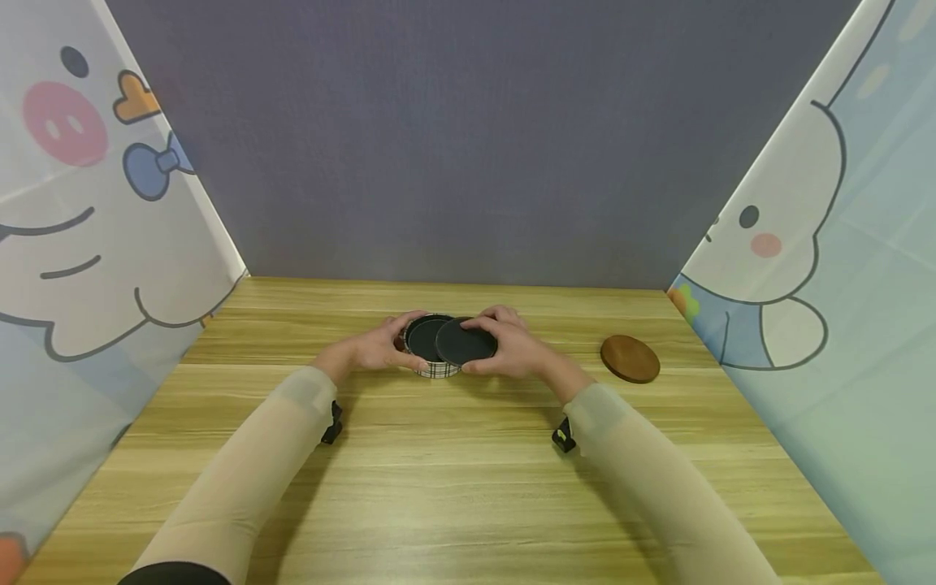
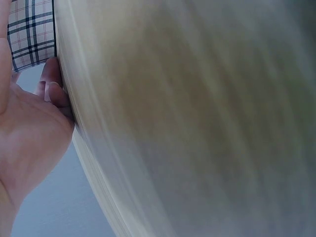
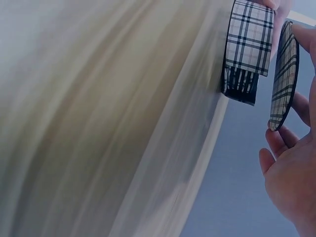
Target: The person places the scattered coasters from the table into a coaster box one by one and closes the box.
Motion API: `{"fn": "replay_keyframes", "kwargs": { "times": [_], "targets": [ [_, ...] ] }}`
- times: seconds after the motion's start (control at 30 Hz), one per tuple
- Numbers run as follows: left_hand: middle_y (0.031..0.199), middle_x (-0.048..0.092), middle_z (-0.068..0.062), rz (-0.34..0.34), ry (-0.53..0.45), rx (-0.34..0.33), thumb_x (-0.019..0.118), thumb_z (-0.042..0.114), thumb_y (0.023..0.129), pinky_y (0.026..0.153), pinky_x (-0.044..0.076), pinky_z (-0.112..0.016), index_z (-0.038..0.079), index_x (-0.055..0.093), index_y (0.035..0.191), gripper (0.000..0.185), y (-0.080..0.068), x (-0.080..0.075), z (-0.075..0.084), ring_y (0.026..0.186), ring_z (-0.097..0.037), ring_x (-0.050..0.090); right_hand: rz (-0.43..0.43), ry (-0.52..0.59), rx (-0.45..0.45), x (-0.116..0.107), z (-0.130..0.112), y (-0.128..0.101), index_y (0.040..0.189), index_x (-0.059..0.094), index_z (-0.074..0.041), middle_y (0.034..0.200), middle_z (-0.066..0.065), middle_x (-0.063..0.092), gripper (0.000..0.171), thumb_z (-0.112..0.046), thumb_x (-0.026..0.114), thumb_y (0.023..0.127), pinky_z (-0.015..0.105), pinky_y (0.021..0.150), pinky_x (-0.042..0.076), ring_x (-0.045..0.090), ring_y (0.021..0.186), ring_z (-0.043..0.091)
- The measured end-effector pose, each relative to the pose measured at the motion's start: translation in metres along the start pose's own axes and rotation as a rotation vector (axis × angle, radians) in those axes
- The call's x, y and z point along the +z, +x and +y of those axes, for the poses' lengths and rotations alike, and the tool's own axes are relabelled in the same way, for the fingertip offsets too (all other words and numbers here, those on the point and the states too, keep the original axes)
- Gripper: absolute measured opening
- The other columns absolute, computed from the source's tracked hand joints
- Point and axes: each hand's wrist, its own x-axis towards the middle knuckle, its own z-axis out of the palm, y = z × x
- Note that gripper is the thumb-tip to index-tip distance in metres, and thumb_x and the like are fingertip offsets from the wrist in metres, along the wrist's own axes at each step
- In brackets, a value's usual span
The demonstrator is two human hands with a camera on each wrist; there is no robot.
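In the head view my left hand (image 1: 376, 345) grips the side of a round, shallow plaid holder (image 1: 439, 371) with a black inside. The holder's white-and-black checked wall (image 2: 32, 32) shows at the fingers in the left wrist view. My right hand (image 1: 515, 349) pinches a round coaster (image 1: 465, 344) by its edge, black face towards the head camera. This coaster is tilted and overlaps the holder's right part. From the right wrist, the coaster (image 3: 285, 74) shows a plaid face and sits apart from the holder (image 3: 249, 39), whose lower part has dark slots.
A brown wooden disc (image 1: 630, 359) lies on the wood-grain table (image 1: 439, 471) to the right of my right hand. A grey panel (image 1: 453, 146) stands along the back, and cartoon-printed cloths (image 1: 95, 244) hang at both sides.
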Motion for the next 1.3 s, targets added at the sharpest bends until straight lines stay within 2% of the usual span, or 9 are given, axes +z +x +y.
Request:
{"fn": "replay_keyframes", "kwargs": {
  "times": [0.23,0.57,0.83,1.03,1.3],
  "targets": [
    [0.166,0.017,-0.024,0.009,0.01,-0.02,0.088,0.048,0.094,0.115,0.048,-0.052,0.03,0.011,0.178,0.116,-0.001,0.0,0.002,0.142,-0.041,0.054,-0.014,-0.022,0.01,0.006,-0.002,0.011,0.159,0.059,-0.026,0.156,0.012,0.048,0.079,-0.054,0.085,0.09,0.058,0.12,0.029,0.04,0.145,0.034],
    [0.165,0.019,-0.027,0.004,0.035,0.0,0.085,0.047,0.097,0.117,0.045,-0.056,0.027,0.01,0.178,0.112,-0.001,-0.001,0.001,0.143,-0.044,0.051,-0.039,-0.007,0.052,0.015,-0.003,0.028,0.161,0.057,-0.028,0.16,0.011,0.046,0.078,-0.059,0.081,0.093,0.06,0.123,0.031,0.039,0.149,0.035],
    [0.163,0.017,-0.026,-0.013,0.008,0.028,0.083,0.042,0.1,0.105,0.053,-0.047,0.027,0.009,0.178,0.109,-0.001,-0.001,0.001,0.139,-0.042,0.055,-0.068,-0.012,0.051,0.018,-0.012,0.039,0.161,0.057,-0.029,0.164,0.01,0.044,0.076,-0.059,0.081,0.095,0.061,0.127,0.029,0.036,0.155,0.035],
    [0.163,0.018,-0.027,-0.012,0.009,0.027,0.083,0.043,0.1,0.099,0.054,-0.041,0.026,0.009,0.178,0.11,-0.001,-0.001,0.001,0.134,-0.039,0.055,-0.088,0.001,0.032,0.021,-0.016,0.043,0.161,0.058,-0.029,0.169,0.009,0.042,0.074,-0.061,0.079,0.097,0.061,0.126,0.027,0.032,0.157,0.034],
    [0.165,0.018,-0.027,-0.007,0.03,0.018,0.086,0.05,0.096,0.11,0.049,-0.051,0.026,0.01,0.178,0.115,-0.001,-0.002,0.001,0.142,-0.044,0.047,-0.091,0.0,0.029,0.024,-0.01,0.041,0.161,0.058,-0.032,0.175,0.004,0.039,0.062,-0.055,0.071,0.105,0.06,0.125,0.027,0.032,0.155,0.032]
  ]
}}
